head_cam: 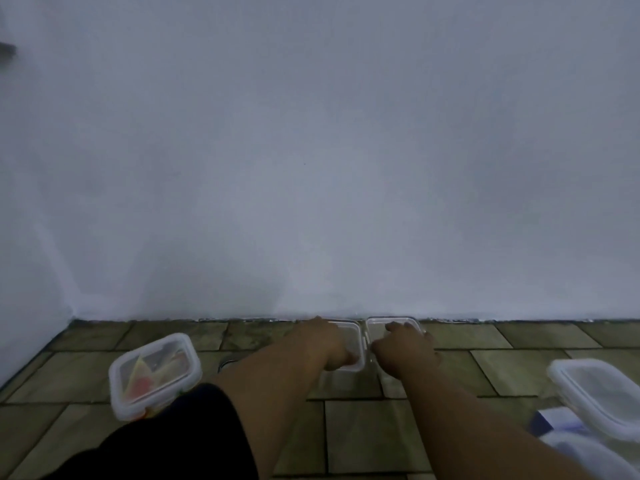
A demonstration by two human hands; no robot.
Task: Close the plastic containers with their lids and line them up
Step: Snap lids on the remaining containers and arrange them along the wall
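- Plastic containers, four or five in view, all on the tiled floor (363,438); two stand against the foot of the wall (311,168).
- left small container (357,341): clear, at the wall, touching or just beside its neighbour. Mostly hidden under the left hand (322,344), which lies over it with the fingers bent down round its near corner, gripping it. Whether a lid is on cannot be told.
- right small container (379,328): clear, at the wall. A lid rim seems to be in place. The right hand (403,351) sits on top with the fingers curled over the near edge, holding or pressing it. Whether the clips are latched cannot be told.
- lidded container (154,374): near left, well apart from the pair, lid on, with yellow and red contents. It is not in the row.
- large container (599,396): far right, lid on top, tilted on a blue-and-white item (543,422). It is not in the row.
- pale container (588,455): bottom right corner, too blurred to tell its state.
- Progress, as judged: a row of two is begun at the wall. The two outlying pieces have lids on but are yet to be brought into line, so the task is roughly half done.
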